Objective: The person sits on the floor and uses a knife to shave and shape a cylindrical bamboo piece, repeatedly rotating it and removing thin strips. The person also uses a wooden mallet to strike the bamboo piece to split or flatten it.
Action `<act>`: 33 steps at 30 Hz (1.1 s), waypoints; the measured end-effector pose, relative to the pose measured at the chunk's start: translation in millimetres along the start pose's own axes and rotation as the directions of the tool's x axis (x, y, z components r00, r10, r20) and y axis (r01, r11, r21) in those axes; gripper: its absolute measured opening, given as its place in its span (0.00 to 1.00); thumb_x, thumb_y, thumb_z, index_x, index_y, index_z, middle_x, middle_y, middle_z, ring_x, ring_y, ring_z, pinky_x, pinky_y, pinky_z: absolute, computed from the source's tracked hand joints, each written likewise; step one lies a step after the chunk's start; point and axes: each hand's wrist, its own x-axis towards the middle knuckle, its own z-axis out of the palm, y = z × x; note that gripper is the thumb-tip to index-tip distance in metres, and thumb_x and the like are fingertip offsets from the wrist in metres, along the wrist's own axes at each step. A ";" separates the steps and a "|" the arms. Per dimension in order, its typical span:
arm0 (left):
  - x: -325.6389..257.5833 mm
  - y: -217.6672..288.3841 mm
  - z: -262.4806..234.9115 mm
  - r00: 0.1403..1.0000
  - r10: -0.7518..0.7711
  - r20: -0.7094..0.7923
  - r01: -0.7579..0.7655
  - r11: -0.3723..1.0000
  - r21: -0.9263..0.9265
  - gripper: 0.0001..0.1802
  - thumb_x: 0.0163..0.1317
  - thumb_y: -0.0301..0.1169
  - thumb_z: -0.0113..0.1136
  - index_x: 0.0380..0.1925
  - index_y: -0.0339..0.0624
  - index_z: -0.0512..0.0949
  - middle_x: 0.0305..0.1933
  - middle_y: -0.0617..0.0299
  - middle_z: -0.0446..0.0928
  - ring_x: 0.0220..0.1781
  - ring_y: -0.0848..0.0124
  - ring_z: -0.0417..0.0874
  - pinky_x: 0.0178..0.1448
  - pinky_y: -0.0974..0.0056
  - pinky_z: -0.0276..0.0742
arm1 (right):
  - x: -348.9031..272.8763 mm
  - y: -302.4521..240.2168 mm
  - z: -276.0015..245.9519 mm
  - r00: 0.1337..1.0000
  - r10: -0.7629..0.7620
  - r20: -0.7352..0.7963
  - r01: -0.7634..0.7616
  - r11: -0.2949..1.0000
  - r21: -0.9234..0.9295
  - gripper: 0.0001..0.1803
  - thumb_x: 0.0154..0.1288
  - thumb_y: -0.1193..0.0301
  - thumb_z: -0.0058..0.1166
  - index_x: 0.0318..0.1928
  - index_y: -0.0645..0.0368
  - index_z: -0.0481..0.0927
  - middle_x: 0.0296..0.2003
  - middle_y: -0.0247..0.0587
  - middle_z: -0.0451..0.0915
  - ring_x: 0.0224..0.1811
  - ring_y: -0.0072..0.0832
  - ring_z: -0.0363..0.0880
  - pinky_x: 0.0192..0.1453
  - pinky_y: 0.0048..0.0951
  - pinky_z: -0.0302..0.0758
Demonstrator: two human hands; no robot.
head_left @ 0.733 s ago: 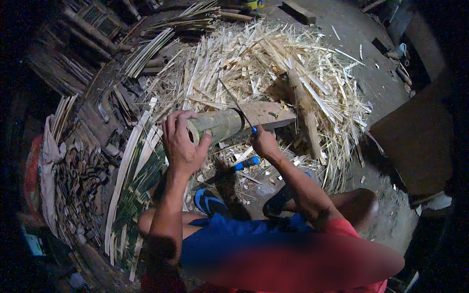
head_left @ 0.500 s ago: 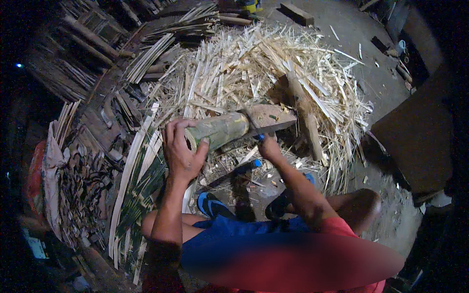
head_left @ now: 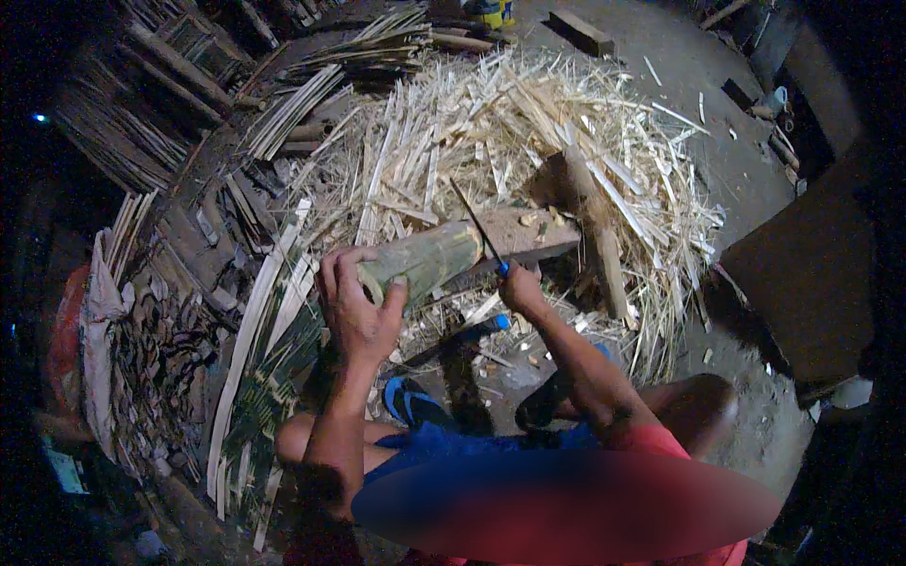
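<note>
A thick green bamboo section (head_left: 425,258) lies with its right end on a wooden block (head_left: 528,231). My left hand (head_left: 360,297) grips its hollow left end, fingers over the far side of the rim and thumb along the near side. In my right hand (head_left: 521,288) is the blue handle of a long knife (head_left: 476,221). Its narrow dark blade points away and to the left, crossing at the bamboo's right end; I cannot tell whether it touches. Pale wood chips lie on the block.
A heap of pale bamboo strips and shavings (head_left: 472,123) spreads beyond the block. A wooden post (head_left: 595,236) lies across the block's right end. Near my feet is another blue-handled tool (head_left: 472,332). Long split strips (head_left: 255,325) lie at left, and a dark board (head_left: 802,274) stands at right.
The knife's blade has moved, and more of it now shows beyond the bamboo, pointing away. My left hand still grips the bamboo's left end.
</note>
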 end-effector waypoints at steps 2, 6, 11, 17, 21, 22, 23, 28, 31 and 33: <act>0.5 -3.3 0.5 0.984 -0.173 0.049 0.173 0.985 0.014 0.26 0.51 0.34 0.68 0.49 0.42 0.72 0.52 0.48 0.69 0.58 0.46 0.72 0.65 0.47 0.66 | 1.8 -1.8 3.4 0.996 0.040 0.073 -0.039 0.999 -0.020 0.23 0.66 0.63 0.55 0.55 0.64 0.69 0.35 0.66 0.83 0.37 0.63 0.83 0.41 0.59 0.79; 1.3 -7.8 5.1 0.995 -0.102 -0.009 0.102 0.994 -0.045 0.22 0.52 0.32 0.66 0.48 0.40 0.72 0.50 0.50 0.69 0.56 0.51 0.71 0.65 0.52 0.64 | -25.1 -13.8 32.3 0.993 -0.110 0.047 0.106 0.991 0.076 0.21 0.63 0.70 0.58 0.54 0.60 0.68 0.33 0.66 0.82 0.38 0.65 0.81 0.42 0.62 0.76; 2.3 -9.7 -1.8 1.000 0.014 0.021 -0.013 0.999 -0.047 0.25 0.48 0.33 0.67 0.48 0.43 0.73 0.52 0.48 0.71 0.57 0.48 0.72 0.64 0.47 0.66 | -1.0 21.7 28.4 0.995 0.100 -0.012 -0.100 0.995 0.032 0.21 0.66 0.67 0.54 0.58 0.58 0.72 0.37 0.66 0.83 0.38 0.62 0.83 0.42 0.60 0.79; 4.7 -2.7 -9.4 0.947 0.288 0.144 -0.283 0.957 -0.055 0.26 0.44 0.34 0.68 0.45 0.45 0.74 0.53 0.51 0.72 0.57 0.49 0.72 0.62 0.47 0.67 | -10.5 16.6 -10.1 0.975 -0.220 -0.020 0.221 0.975 0.026 0.21 0.65 0.67 0.56 0.57 0.59 0.70 0.33 0.65 0.83 0.38 0.63 0.83 0.43 0.61 0.78; 1.0 4.0 -9.5 0.929 0.331 0.166 -0.327 0.943 -0.052 0.26 0.43 0.34 0.68 0.45 0.46 0.74 0.53 0.51 0.72 0.57 0.49 0.72 0.63 0.46 0.67 | -44.5 -18.1 -29.0 0.891 -0.443 0.104 0.429 0.894 0.129 0.29 0.60 0.76 0.52 0.64 0.60 0.66 0.29 0.65 0.82 0.32 0.64 0.81 0.40 0.63 0.77; -0.6 5.1 -10.1 0.924 0.343 0.167 -0.340 0.939 -0.050 0.26 0.43 0.35 0.68 0.45 0.46 0.74 0.53 0.51 0.72 0.57 0.49 0.72 0.63 0.46 0.67 | -44.2 -20.9 -34.5 0.891 -0.445 0.086 0.439 0.895 0.075 0.27 0.62 0.74 0.53 0.62 0.61 0.67 0.29 0.63 0.82 0.33 0.63 0.82 0.39 0.62 0.77; -2.7 6.3 -10.2 0.924 0.351 0.153 -0.345 0.936 -0.063 0.26 0.42 0.35 0.68 0.45 0.46 0.74 0.53 0.51 0.72 0.57 0.49 0.72 0.63 0.46 0.67 | -39.0 -20.9 -39.9 0.941 -0.335 0.036 0.334 0.942 0.034 0.26 0.62 0.73 0.53 0.61 0.61 0.68 0.29 0.63 0.83 0.33 0.63 0.82 0.40 0.61 0.77; -10.9 8.1 -10.7 0.923 0.355 0.147 -0.352 0.935 -0.044 0.26 0.42 0.35 0.68 0.45 0.46 0.74 0.52 0.51 0.72 0.57 0.48 0.72 0.62 0.46 0.68 | -18.8 5.9 -38.6 0.986 -0.123 0.116 0.131 0.989 -0.063 0.18 0.67 0.67 0.54 0.54 0.61 0.72 0.34 0.63 0.83 0.38 0.62 0.81 0.43 0.60 0.76; -12.0 7.6 -9.6 0.930 0.345 0.124 -0.343 0.938 -0.040 0.27 0.42 0.35 0.68 0.46 0.46 0.74 0.52 0.51 0.73 0.57 0.48 0.72 0.62 0.47 0.68 | -24.9 19.9 -21.2 0.921 -0.389 0.006 0.389 0.920 -0.046 0.17 0.68 0.66 0.55 0.53 0.60 0.72 0.33 0.63 0.83 0.36 0.66 0.80 0.43 0.62 0.76; -13.5 6.2 -10.5 0.931 0.336 0.145 -0.334 0.942 -0.041 0.27 0.42 0.36 0.68 0.46 0.46 0.74 0.52 0.51 0.73 0.57 0.48 0.72 0.62 0.46 0.68 | -26.9 27.3 -16.9 0.957 -0.226 0.181 0.228 0.974 0.011 0.19 0.67 0.66 0.56 0.54 0.61 0.71 0.38 0.64 0.83 0.40 0.64 0.81 0.43 0.60 0.77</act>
